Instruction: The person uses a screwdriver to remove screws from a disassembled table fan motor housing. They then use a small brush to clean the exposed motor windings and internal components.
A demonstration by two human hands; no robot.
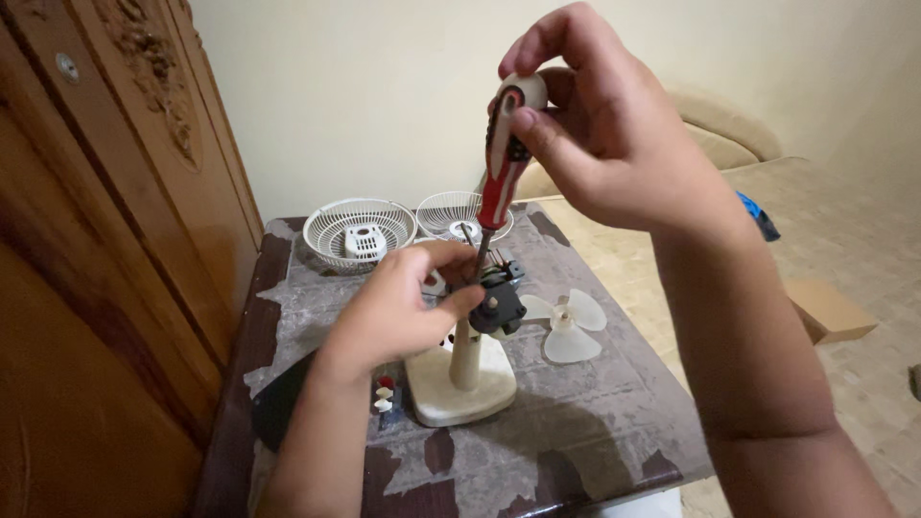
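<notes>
Upright, a screwdriver (504, 153) is gripped by the right hand (595, 125) above the motor (497, 305), pinched by the left hand (403, 307).

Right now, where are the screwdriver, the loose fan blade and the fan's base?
screwdriver (503, 168): head view, on its red and white handle.
fan blade (568, 326): head view, on its hub.
fan base (460, 398): head view, on its cream top face.

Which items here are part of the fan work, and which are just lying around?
In use: screwdriver in right hand; fan motor steadied by left hand; fan stand.
Set aside on table: two white grilles, fan blade.
Unrelated: cardboard box, wooden door.
</notes>
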